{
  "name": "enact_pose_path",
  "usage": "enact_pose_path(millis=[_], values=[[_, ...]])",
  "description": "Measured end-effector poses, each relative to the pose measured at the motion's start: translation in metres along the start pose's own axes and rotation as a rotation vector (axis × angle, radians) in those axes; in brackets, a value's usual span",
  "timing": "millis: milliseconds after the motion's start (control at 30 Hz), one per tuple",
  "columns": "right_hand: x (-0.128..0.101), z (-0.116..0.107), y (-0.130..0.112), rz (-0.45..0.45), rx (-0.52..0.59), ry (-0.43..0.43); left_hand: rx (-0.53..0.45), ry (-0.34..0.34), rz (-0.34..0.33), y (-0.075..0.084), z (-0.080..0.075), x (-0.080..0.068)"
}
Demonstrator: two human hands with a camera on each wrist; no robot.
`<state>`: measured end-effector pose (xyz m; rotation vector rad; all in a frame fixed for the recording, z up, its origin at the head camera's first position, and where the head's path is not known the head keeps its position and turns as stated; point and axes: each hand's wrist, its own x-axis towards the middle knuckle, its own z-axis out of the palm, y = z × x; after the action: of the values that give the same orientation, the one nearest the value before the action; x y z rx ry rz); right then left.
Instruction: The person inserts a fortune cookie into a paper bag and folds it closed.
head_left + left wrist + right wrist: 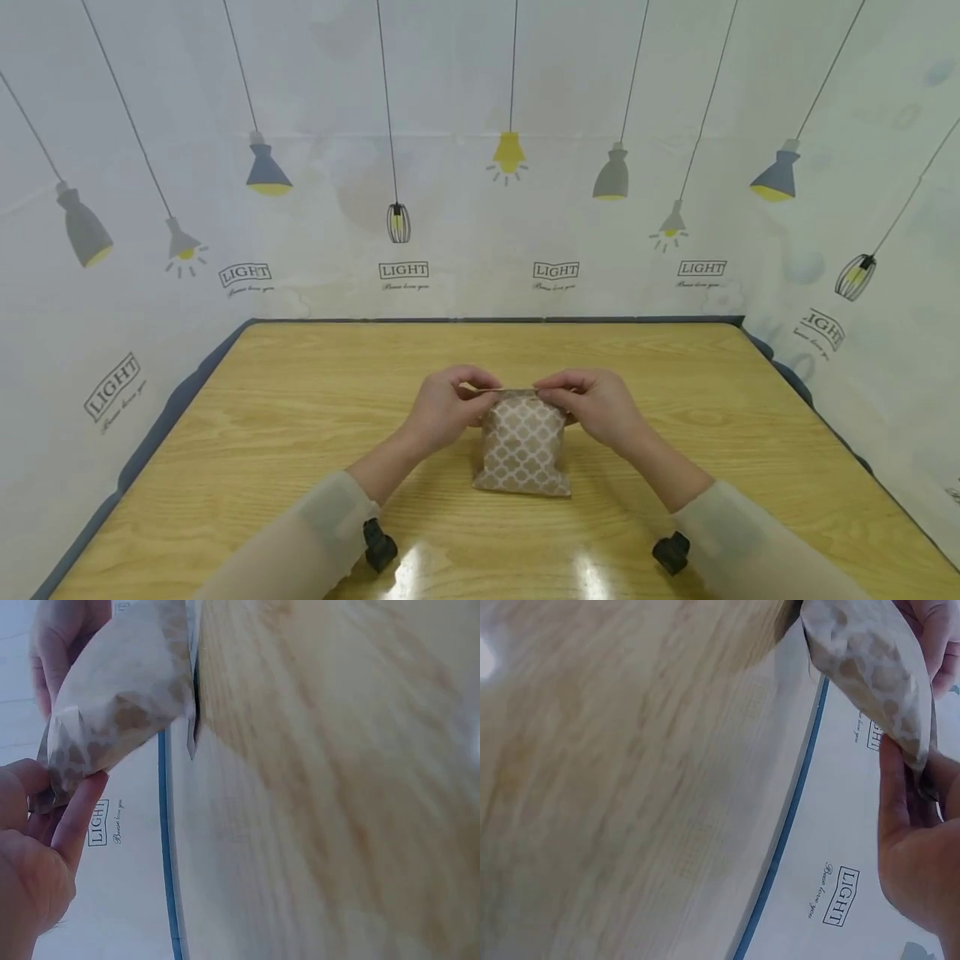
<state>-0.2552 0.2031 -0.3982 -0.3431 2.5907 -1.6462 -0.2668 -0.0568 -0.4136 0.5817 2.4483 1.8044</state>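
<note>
The head view looks forward and down from above onto the counter (pixel 300 417), hands at center frame. Both wrist views sit very close, tilted sideways along the counter. All three share the paper bag (pixel 522 446).

Bag: I see the paper bag (pixel 522 446) standing mid-table (pixel 300 400).
Hands: left hand (pixel 442 408) left of its top, right hand (pixel 592 406) right.

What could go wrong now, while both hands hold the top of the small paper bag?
1. Both hands, left hand and right hand, pinch only the top edge of the patterned paper bag; a hard pull might tear the thin paper.
2. The bag stands on the glossy wooden table; its base may slide or tip if one grip loosens.
</note>
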Motion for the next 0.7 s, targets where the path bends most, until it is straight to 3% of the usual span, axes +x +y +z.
enact_pose_path(millis=[233, 700], values=[[0.002, -0.010, 0.007, 0.118, 0.099, -0.086, -0.032, 0.018, -0.038, -0.002, -0.001, 0.001], [0.006, -0.016, 0.006, 0.131, 0.132, -0.024, -0.133, 0.079, -0.115, -0.012, -0.010, 0.007]])
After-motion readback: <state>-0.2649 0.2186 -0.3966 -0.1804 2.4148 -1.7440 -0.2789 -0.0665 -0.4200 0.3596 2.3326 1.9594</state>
